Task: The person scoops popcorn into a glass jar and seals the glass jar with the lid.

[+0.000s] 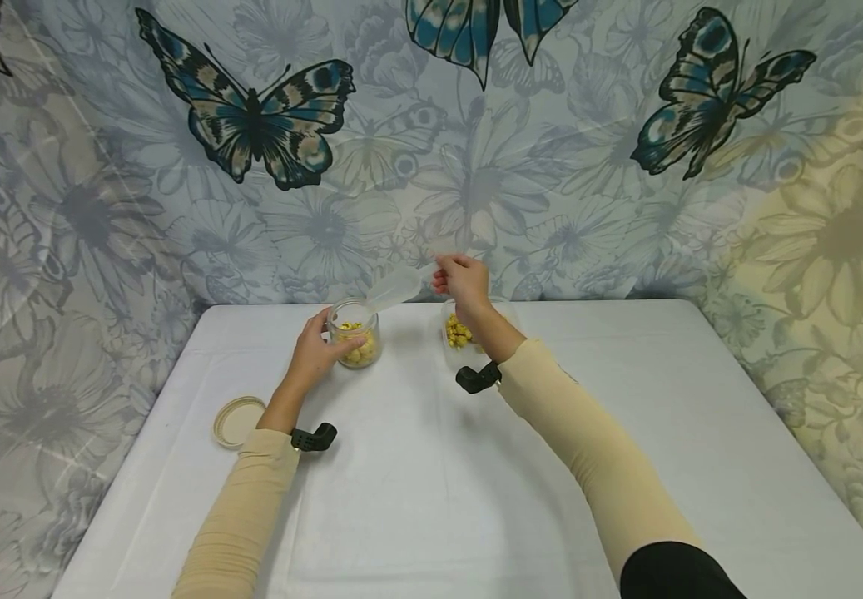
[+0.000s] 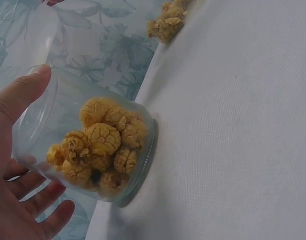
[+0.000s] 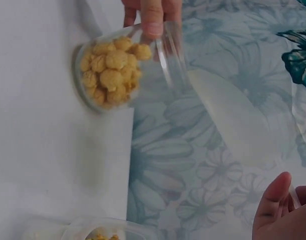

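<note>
My left hand (image 1: 313,356) holds a clear glass jar (image 2: 67,85) by its side, thumb near the rim and fingers round the far side. The jar stands upright on the table, partly filled with yellow caramel popcorn (image 2: 102,137). My right hand (image 1: 464,281) pinches the thin handle of a translucent plastic scoop (image 1: 395,287), raised above the table. The scoop slants down to the left, its tip at the jar's mouth. No popcorn shows in the scoop (image 3: 238,120) in the right wrist view.
A clear plastic container (image 1: 449,358) holding more popcorn (image 1: 458,333) stands below my right wrist, partly hidden by it. A round cream-rimmed lid (image 1: 219,424) lies left of my left forearm. Behind the white-covered table (image 1: 416,482) hangs a butterfly-print cloth (image 1: 476,191).
</note>
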The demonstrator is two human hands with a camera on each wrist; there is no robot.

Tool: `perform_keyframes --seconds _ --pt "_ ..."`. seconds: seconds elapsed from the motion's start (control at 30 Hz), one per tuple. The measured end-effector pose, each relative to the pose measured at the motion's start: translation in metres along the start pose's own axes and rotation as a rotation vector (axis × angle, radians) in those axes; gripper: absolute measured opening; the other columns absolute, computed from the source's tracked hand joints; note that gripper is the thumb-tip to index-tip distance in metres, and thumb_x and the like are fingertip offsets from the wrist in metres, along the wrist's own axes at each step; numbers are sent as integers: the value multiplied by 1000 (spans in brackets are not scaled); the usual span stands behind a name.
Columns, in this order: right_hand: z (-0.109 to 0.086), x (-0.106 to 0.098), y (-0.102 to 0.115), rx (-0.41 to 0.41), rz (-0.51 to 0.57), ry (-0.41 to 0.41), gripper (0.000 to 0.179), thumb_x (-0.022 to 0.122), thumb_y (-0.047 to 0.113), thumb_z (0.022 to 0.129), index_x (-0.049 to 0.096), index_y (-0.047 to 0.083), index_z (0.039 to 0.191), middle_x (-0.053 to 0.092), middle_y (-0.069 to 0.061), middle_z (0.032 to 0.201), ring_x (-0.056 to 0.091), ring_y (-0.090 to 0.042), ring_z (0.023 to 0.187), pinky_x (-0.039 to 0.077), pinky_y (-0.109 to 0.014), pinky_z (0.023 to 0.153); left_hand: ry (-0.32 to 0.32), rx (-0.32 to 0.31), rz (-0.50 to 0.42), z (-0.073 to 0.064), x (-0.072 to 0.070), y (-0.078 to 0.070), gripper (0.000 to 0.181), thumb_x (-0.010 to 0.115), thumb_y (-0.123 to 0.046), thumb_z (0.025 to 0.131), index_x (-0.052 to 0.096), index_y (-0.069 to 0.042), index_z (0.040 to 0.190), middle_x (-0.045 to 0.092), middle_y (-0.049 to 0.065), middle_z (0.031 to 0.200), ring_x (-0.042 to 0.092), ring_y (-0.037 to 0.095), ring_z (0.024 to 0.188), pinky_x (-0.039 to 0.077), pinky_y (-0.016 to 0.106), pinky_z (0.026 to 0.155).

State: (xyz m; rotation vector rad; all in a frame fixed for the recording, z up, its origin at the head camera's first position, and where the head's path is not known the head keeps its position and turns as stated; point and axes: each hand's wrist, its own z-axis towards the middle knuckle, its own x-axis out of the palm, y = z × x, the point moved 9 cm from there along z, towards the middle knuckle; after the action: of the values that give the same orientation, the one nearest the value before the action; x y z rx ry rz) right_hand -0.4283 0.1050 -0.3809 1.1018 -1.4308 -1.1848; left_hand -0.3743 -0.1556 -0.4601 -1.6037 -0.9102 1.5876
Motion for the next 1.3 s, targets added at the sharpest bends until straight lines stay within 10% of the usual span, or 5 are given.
perform_keyframes --seconds 1.3 --pt "1 -13 2 66 131 35 35 56 13 99 57 -9 126 61 -3 68 58 -8 53 51 -17 51 103 -50 96 4 -3 -2 96 74 -43 83 22 -5 154 35 20 150 37 38 137 37 57 109"
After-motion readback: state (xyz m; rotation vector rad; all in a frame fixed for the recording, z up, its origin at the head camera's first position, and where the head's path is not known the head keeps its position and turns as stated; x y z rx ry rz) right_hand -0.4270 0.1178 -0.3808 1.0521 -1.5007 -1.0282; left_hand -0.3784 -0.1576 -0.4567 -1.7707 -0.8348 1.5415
